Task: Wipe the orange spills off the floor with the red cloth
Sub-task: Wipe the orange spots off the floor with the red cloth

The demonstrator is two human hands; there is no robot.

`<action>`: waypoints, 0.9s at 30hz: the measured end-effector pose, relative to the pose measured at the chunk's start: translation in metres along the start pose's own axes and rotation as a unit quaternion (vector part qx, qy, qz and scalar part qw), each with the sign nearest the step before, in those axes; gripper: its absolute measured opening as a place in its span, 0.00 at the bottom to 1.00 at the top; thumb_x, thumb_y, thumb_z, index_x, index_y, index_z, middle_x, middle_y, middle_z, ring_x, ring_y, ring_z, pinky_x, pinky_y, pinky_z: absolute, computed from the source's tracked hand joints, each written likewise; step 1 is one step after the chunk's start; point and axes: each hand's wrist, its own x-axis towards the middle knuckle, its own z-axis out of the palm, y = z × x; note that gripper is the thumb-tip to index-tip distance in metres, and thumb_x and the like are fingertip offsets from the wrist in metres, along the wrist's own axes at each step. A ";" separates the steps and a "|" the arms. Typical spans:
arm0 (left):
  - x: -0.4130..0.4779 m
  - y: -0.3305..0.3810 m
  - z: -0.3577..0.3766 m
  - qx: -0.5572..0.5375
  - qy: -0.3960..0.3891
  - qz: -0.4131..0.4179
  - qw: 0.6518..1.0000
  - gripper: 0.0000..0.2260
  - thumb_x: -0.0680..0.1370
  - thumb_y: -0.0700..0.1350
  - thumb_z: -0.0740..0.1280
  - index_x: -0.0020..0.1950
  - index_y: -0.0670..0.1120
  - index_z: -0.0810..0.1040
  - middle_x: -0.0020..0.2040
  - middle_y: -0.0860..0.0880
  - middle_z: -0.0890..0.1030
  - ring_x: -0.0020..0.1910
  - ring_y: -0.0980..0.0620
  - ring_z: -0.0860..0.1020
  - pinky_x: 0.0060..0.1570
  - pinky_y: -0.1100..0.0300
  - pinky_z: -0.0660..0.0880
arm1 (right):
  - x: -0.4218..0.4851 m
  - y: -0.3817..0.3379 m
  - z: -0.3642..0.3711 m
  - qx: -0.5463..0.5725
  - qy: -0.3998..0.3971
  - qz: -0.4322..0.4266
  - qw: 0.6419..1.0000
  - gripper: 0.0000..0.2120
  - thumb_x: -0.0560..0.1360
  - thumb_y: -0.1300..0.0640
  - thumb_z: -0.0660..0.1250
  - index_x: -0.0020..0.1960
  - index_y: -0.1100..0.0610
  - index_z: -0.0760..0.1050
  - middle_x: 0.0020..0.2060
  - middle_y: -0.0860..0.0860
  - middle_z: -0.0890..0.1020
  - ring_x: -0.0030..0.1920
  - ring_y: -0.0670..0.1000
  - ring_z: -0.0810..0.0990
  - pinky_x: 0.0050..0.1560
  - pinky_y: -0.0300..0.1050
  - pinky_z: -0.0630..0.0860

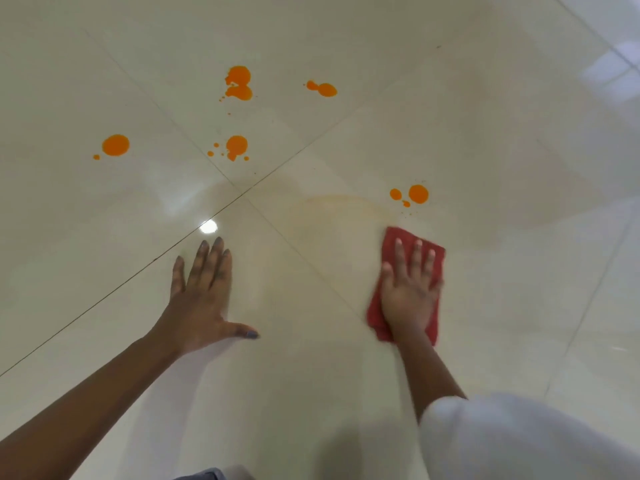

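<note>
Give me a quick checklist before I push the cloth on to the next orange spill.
1. Red cloth flat under the right hand: ok, straight fingers press it to the floor.
2. Left hand braced clear of the spills: ok, flat on bare floor.
3. Nearest spill in the cloth's path: ok, just ahead of its far edge, untouched.
4. Wiped patch clean: not ok, a faint orange smear shows left of the cloth.
5. Farther spills dealt with: not ok, four clusters remain.
6. Clean side left on the cloth: cannot tell, underside hidden.
</note>
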 end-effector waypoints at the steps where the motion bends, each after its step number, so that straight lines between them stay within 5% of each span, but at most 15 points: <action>1: 0.002 0.005 -0.001 0.005 -0.001 0.016 1.000 0.58 0.59 0.81 0.49 0.74 0.39 0.51 0.76 0.40 0.50 0.74 0.45 0.44 0.68 0.49 0.36 | 0.002 -0.018 0.003 -0.006 -0.004 -0.012 1.000 0.28 0.75 0.43 0.43 0.75 0.45 0.53 0.76 0.53 0.56 0.76 0.57 0.50 0.71 0.63 0.51; 5: 0.019 0.035 0.002 0.028 -0.014 0.098 0.995 0.57 0.60 0.80 0.51 0.74 0.39 0.53 0.76 0.40 0.52 0.74 0.44 0.46 0.69 0.48 0.41 | -0.076 -0.027 0.017 -0.026 -0.005 -0.219 0.975 0.25 0.78 0.46 0.52 0.74 0.42 0.55 0.75 0.50 0.59 0.75 0.55 0.54 0.71 0.60 0.53; 9: 0.024 0.044 0.005 0.040 -0.029 0.094 0.994 0.57 0.60 0.80 0.51 0.74 0.38 0.53 0.75 0.40 0.52 0.74 0.45 0.46 0.69 0.47 0.43 | -0.070 0.054 0.000 -0.015 0.025 -0.066 0.997 0.25 0.77 0.45 0.49 0.74 0.43 0.53 0.74 0.52 0.60 0.74 0.56 0.55 0.68 0.61 0.59; 12: 0.027 0.048 0.005 0.037 -0.040 0.093 0.994 0.57 0.60 0.80 0.51 0.74 0.38 0.53 0.76 0.40 0.51 0.74 0.45 0.46 0.69 0.47 0.42 | -0.010 0.049 -0.009 -0.003 0.000 0.071 0.997 0.25 0.78 0.44 0.44 0.75 0.43 0.48 0.76 0.52 0.52 0.76 0.55 0.47 0.72 0.62 0.50; 16: 0.024 0.044 0.003 0.019 -0.040 0.105 0.993 0.56 0.61 0.80 0.51 0.74 0.40 0.51 0.76 0.41 0.50 0.74 0.48 0.43 0.69 0.50 0.39 | -0.041 -0.050 0.015 -0.024 0.012 -0.168 0.985 0.26 0.76 0.46 0.50 0.73 0.45 0.59 0.74 0.53 0.62 0.73 0.58 0.59 0.69 0.65 0.57; 18: 0.018 0.030 -0.002 0.005 -0.021 0.077 0.997 0.56 0.61 0.80 0.50 0.74 0.40 0.51 0.76 0.41 0.50 0.74 0.48 0.43 0.69 0.52 0.37 | -0.082 -0.061 0.020 -0.029 -0.021 -0.268 0.963 0.25 0.77 0.46 0.52 0.74 0.42 0.56 0.74 0.50 0.62 0.74 0.56 0.58 0.70 0.62 0.54; 23: 0.005 -0.007 -0.006 -0.004 0.007 0.010 1.000 0.57 0.60 0.81 0.49 0.75 0.41 0.47 0.76 0.43 0.43 0.73 0.51 0.36 0.68 0.53 0.33 | -0.039 -0.022 0.001 -0.022 0.000 -0.150 0.988 0.24 0.77 0.47 0.49 0.73 0.44 0.59 0.73 0.53 0.63 0.73 0.58 0.60 0.67 0.64 0.61; 25: 0.006 -0.011 -0.003 -0.012 0.017 0.012 1.000 0.57 0.60 0.81 0.50 0.75 0.42 0.42 0.75 0.45 0.39 0.72 0.53 0.32 0.67 0.53 0.29 | 0.013 -0.058 -0.001 -0.004 -0.034 -0.080 0.996 0.24 0.79 0.47 0.47 0.75 0.43 0.51 0.76 0.51 0.53 0.76 0.56 0.49 0.71 0.64 0.50; 27: 0.007 -0.011 0.000 -0.002 0.023 0.011 1.000 0.58 0.59 0.81 0.50 0.75 0.42 0.42 0.76 0.45 0.38 0.72 0.52 0.32 0.67 0.52 0.29 | 0.031 -0.113 0.004 -0.011 -0.062 -0.126 0.990 0.25 0.80 0.47 0.47 0.76 0.43 0.48 0.77 0.50 0.49 0.76 0.55 0.44 0.72 0.61 0.45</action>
